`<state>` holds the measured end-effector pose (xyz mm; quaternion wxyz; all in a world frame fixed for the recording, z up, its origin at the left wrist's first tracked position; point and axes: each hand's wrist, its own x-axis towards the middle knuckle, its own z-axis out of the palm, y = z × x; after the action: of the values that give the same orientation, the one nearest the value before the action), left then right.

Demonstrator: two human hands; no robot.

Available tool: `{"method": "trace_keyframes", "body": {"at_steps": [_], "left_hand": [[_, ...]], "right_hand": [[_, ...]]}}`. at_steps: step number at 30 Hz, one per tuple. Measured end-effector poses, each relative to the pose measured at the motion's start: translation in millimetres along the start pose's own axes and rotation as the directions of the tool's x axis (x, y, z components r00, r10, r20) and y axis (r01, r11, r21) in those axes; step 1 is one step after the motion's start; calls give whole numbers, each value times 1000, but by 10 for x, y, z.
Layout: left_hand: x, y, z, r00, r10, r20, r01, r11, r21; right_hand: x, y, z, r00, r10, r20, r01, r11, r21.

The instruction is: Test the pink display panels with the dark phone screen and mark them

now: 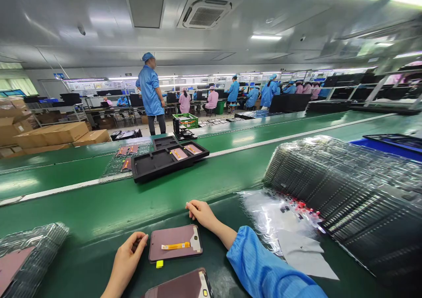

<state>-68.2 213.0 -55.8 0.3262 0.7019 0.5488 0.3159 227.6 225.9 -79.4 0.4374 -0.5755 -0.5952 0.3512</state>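
Left hand loosely curled on edge, forearm rising from the bottom of the frame, fingertips just beside the left edge of a phone display panel, touching or not unclear, nothing gripped. Right hand resting on the dark green counter, wrist bent, fingers together and lightly curled, just past the panel's top edge, empty; blue sleeve on the forearm. Panel lying flat, pinkish back up, orange flex cable across it, small yellow tag just below. Second panel near the bottom edge, cut off by the frame. Plastic-wrapped stack of black trays to the right, smaller wrapped stack at far left. Beyond, on the green conveyor belt, black tray with panels in it. Farther off, standing person in blue gown, cardboard boxes at left.
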Motion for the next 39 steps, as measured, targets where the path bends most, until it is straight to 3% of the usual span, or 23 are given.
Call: {"method": "trace_keyframes", "body": {"at_steps": [39], "left_hand": [[-27,48,-17,1000,29,-9,-28,999,15]], "right_hand": [[-5,4,2,1000,-3,-2,3,1000,13]]}}
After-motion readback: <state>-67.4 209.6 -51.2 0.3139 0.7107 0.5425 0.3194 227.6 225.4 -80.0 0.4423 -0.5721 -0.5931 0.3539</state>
